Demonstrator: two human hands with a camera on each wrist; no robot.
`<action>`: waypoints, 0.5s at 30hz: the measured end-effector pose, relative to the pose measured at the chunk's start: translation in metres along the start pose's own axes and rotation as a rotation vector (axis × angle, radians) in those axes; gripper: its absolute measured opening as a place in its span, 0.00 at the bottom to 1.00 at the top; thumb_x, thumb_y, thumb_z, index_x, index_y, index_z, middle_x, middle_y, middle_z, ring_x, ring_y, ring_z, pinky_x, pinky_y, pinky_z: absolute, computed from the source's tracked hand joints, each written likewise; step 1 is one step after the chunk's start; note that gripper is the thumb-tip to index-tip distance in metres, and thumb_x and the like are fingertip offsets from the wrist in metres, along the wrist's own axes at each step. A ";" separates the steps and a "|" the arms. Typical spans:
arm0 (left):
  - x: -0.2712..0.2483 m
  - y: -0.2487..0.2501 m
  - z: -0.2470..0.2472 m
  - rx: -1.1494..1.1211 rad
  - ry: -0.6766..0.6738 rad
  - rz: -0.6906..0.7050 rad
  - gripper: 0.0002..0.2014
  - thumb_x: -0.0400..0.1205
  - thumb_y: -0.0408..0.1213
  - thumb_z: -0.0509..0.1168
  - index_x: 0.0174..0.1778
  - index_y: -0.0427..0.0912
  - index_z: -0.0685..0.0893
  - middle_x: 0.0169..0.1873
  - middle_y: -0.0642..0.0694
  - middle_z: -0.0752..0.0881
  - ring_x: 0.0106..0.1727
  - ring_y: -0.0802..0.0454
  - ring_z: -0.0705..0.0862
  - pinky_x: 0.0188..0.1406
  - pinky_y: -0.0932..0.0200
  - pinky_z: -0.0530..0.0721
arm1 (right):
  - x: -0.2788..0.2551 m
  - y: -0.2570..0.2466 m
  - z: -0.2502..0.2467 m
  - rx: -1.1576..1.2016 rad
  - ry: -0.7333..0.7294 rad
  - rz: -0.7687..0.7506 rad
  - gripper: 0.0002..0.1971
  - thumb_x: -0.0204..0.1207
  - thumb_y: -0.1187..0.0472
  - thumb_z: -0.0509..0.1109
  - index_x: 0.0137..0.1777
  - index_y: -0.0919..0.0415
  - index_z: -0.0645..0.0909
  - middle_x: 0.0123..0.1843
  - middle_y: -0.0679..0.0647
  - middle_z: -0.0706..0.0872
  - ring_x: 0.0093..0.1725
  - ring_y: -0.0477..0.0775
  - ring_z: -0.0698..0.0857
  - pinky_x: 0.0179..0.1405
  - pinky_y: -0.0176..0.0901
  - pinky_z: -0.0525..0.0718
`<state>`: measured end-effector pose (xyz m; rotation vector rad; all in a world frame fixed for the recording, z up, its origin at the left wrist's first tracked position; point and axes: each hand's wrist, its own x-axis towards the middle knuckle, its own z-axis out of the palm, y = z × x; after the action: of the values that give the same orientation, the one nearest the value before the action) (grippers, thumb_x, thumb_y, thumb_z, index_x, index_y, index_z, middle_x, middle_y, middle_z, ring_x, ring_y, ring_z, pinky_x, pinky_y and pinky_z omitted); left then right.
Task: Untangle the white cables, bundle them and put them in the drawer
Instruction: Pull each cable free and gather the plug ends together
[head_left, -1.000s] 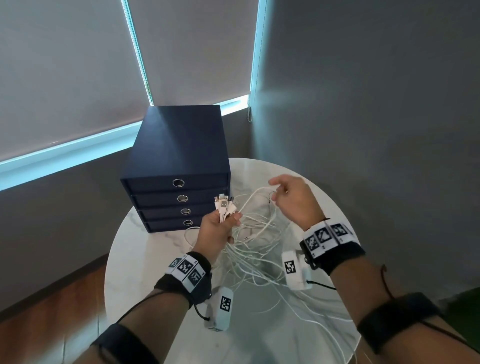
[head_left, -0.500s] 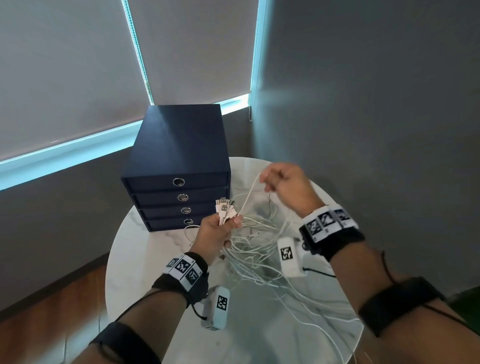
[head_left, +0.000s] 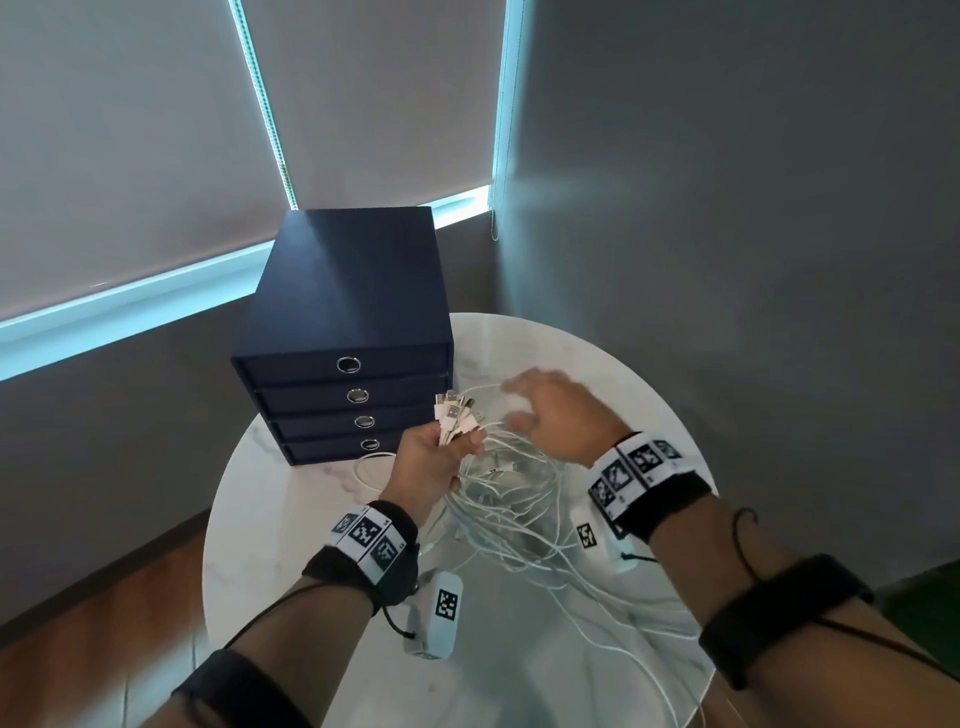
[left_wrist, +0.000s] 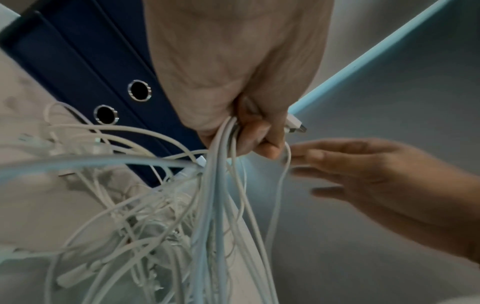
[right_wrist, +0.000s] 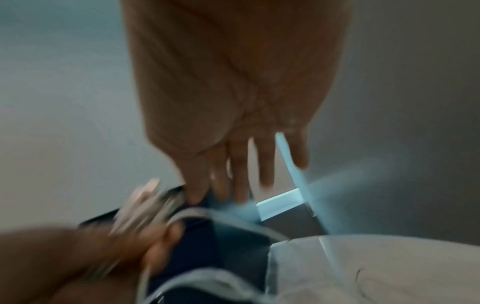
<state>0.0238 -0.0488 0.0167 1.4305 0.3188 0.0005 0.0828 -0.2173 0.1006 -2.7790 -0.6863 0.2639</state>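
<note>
A tangle of white cables (head_left: 511, 506) lies on the round white table (head_left: 270, 519) and trails toward its front right edge. My left hand (head_left: 434, 460) grips a bunch of cable ends, their plugs (head_left: 456, 415) sticking up in front of the drawer box. In the left wrist view the strands (left_wrist: 221, 185) hang down from that fist (left_wrist: 249, 123). My right hand (head_left: 550, 413) hovers just right of the plugs, blurred, fingers straight and spread, holding nothing; the right wrist view shows the same spread fingers (right_wrist: 265, 164). The dark blue drawer box (head_left: 348, 312) has all its drawers closed.
The drawer box stands at the table's back left; each drawer has a metal ring pull (head_left: 348, 365). A grey wall (head_left: 753, 208) runs close on the right, and window blinds (head_left: 130, 130) hang behind. Wooden floor (head_left: 104, 623) shows at the lower left.
My right hand, which pinched a cable loop and lifted it, has let it go, opened and dropped toward the plugs. The left hand has kept its hold, hardly moving.
</note>
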 end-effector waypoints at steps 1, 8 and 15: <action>-0.001 0.003 0.002 0.006 -0.017 0.021 0.07 0.81 0.34 0.73 0.42 0.33 0.86 0.20 0.54 0.81 0.17 0.59 0.66 0.17 0.62 0.69 | -0.002 -0.008 0.006 0.040 -0.095 -0.031 0.15 0.83 0.48 0.64 0.62 0.54 0.82 0.57 0.52 0.86 0.58 0.54 0.84 0.58 0.51 0.82; -0.006 0.002 -0.006 -0.029 -0.068 0.029 0.09 0.83 0.33 0.71 0.49 0.27 0.85 0.16 0.56 0.78 0.17 0.60 0.65 0.18 0.63 0.69 | 0.009 -0.007 0.000 0.533 0.065 -0.065 0.14 0.83 0.60 0.64 0.37 0.54 0.85 0.25 0.45 0.82 0.26 0.43 0.79 0.37 0.42 0.82; -0.006 -0.019 -0.021 -0.068 -0.020 -0.075 0.08 0.82 0.33 0.72 0.50 0.30 0.86 0.34 0.44 0.89 0.20 0.58 0.66 0.18 0.63 0.69 | 0.028 0.000 -0.074 1.063 0.711 0.007 0.17 0.80 0.71 0.61 0.32 0.57 0.82 0.18 0.44 0.75 0.21 0.46 0.71 0.25 0.38 0.74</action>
<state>0.0099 -0.0327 -0.0029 1.3496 0.3528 -0.0639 0.1244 -0.2197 0.1674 -1.6601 -0.2209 -0.2881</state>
